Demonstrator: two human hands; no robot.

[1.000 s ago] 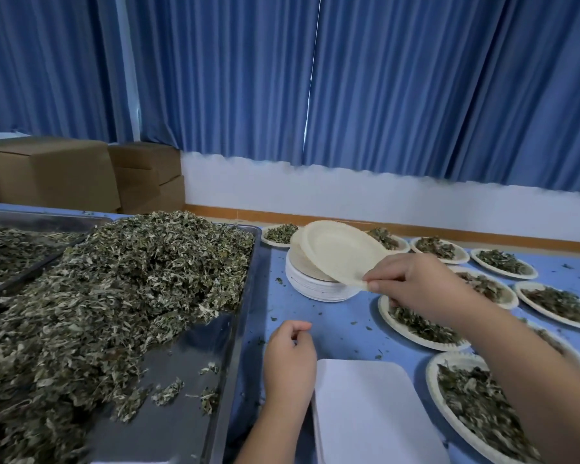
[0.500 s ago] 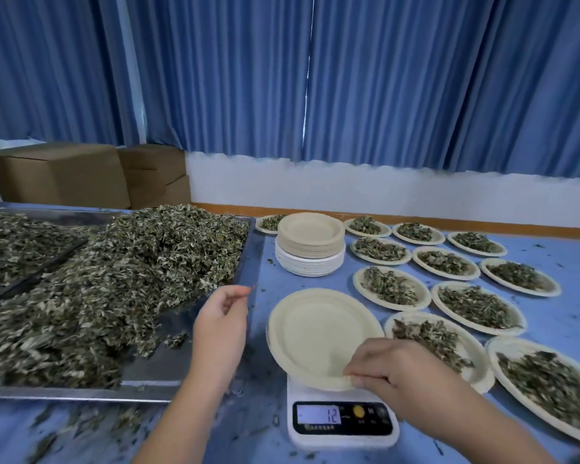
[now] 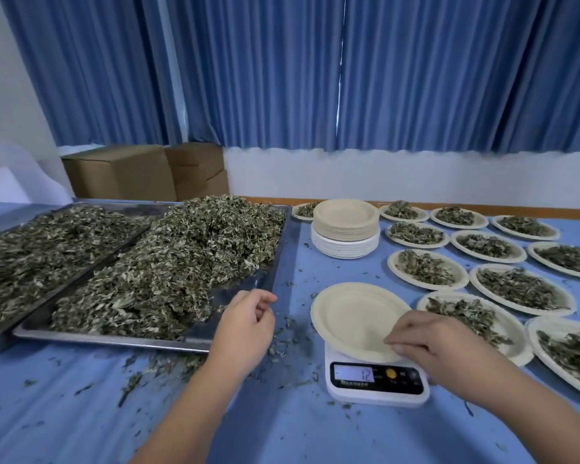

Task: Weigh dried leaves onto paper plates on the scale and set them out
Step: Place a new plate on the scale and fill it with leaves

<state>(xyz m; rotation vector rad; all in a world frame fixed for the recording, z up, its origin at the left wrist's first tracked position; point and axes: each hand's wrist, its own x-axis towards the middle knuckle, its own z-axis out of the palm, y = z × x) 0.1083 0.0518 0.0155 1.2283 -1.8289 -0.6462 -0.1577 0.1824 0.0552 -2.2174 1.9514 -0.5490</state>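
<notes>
Head view: an empty plate (image 3: 352,316) sits on the scale (image 3: 375,383) near the surface's (image 3: 81,413) front edge. The right hand (image 3: 429,346) pinches its near rim with curled fingers (image 3: 403,331). The left hand (image 3: 245,326) hovers loosely curled (holding nothing) beside the tray (image 3: 114,339) of leaves (image 3: 181,256).

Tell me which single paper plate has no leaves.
The plate on the scale, held at its rim by the right hand; the other single plates all carry leaves.
</notes>
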